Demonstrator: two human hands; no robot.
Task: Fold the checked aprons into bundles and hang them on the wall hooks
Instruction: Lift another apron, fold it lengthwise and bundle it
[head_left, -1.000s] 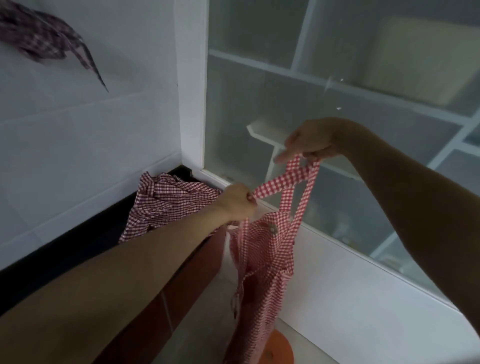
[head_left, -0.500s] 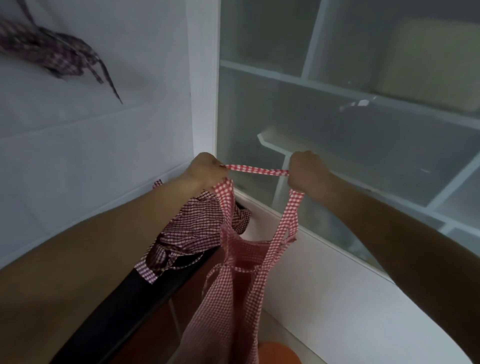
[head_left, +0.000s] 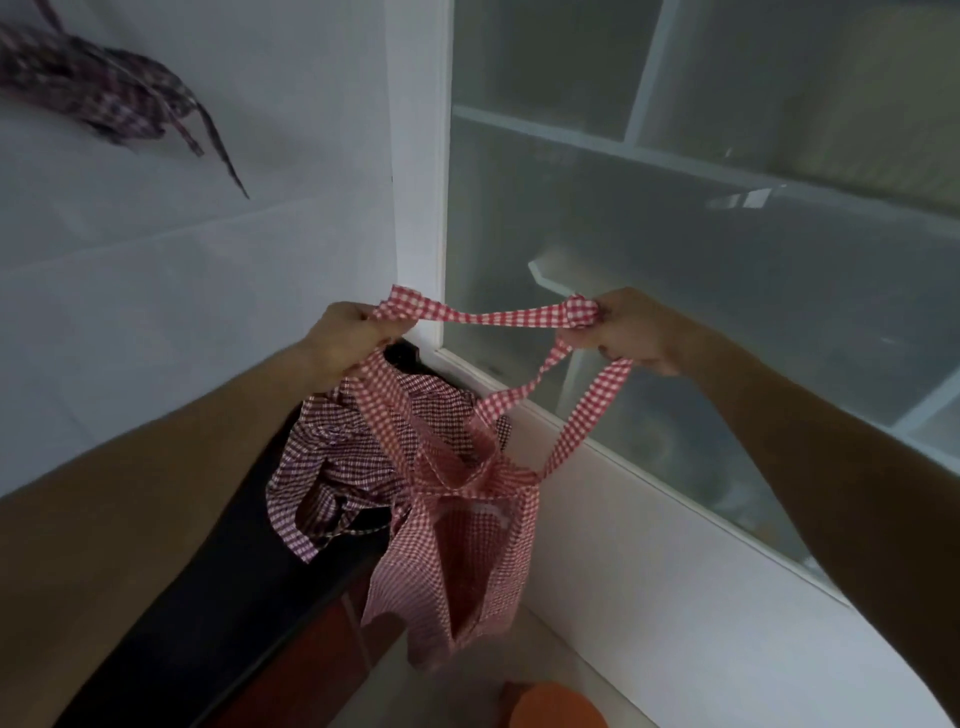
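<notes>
The red-and-white checked fabric apron (head_left: 467, 545) hung straight down between both arms, its long axis vertical, over the dark surface (head_left: 218, 623) edge. Its neck strap (head_left: 493, 317) ran level, left hand (head_left: 343, 345) and right hand (head_left: 631, 332) each fisted round an end, equally near. A darker checked apron (head_left: 353, 457) lay crumpled behind. No hook was visible; the bundle on the wall (head_left: 98, 98) was cut off at the frame's edge.

Dim, flat indoor light with soft shadows; wide-angle bending at the edges; the frosted glass panels (head_left: 701, 260) look hazy.
</notes>
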